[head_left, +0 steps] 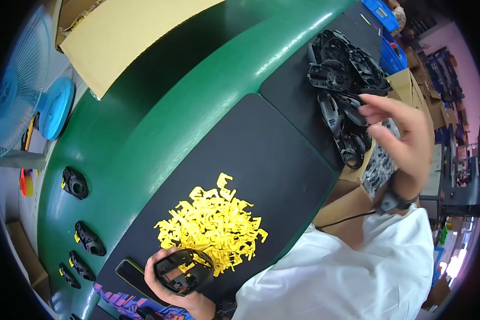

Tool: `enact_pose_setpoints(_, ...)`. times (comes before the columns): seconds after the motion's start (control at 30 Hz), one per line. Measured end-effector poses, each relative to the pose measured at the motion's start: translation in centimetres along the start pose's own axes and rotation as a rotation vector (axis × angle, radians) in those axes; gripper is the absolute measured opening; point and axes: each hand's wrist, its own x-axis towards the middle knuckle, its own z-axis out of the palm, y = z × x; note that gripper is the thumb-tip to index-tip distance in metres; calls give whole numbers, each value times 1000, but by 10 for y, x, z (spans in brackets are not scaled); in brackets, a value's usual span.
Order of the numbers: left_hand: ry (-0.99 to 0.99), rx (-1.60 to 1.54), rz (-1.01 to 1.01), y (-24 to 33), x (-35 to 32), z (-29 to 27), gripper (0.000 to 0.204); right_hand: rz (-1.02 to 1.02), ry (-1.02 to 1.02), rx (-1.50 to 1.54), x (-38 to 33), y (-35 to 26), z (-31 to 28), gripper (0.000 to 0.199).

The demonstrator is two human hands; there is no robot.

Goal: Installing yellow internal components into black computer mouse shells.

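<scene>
**Black housing held beside the yellow clips**

The left hand (178, 277) has its fingers closed round a black plastic housing (184, 271), just below the yellow clip pile (213, 224) on the worktop (160, 117). The right hand (402, 141), fingers spread and empty, hovers by the black parts heap (344, 80), well right of the pile.

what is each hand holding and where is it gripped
The left hand holds a black plastic housing by its outer rim, fingers wrapped around its left edge. The right hand holds nothing, open above the pile of black parts.

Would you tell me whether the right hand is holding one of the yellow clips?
No, the right hand is open and empty, raised beside the pile of black housings.
</scene>
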Motion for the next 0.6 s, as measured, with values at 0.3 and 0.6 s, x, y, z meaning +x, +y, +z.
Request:
enact_pose_setpoints(0.3, 16, 8, 169, 10, 11, 3, 86, -113, -395, -613, -9, -48, -111, 59)
enact_pose_setpoints(0.6, -115, -125, -15, 15, 6, 18, 58, 317, -1229, -283, -126, 12, -19, 43)
